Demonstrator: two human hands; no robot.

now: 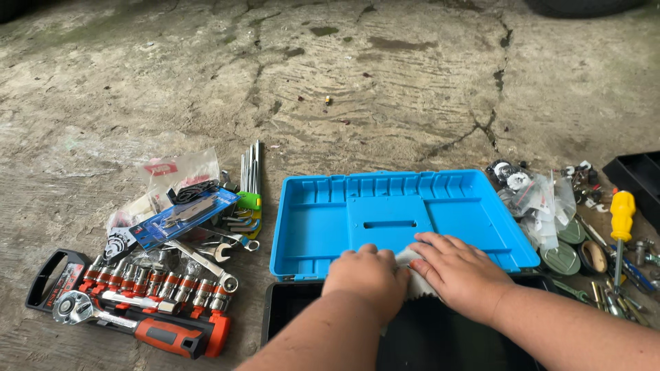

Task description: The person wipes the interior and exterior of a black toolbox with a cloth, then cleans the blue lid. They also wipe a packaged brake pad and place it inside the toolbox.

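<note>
The cracked concrete floor (385,75) carries everything, tools spread out at both sides, apparently emptied from the box. One blue tray (385,213) lies at centre, hollow side up, so its inside is reachable. One black toolbox (302,306) sits at six o'clock of it, touching. One socket set (137,299) lies at eight o'clock, one yellow-handled screwdriver (621,227) at three o'clock. Two hands meet on the tray's near rim: the left hand (368,275) is curled shut, the right hand (457,268) lies flat, fingers spread, both pressing one white cloth (412,271) between them.
</note>
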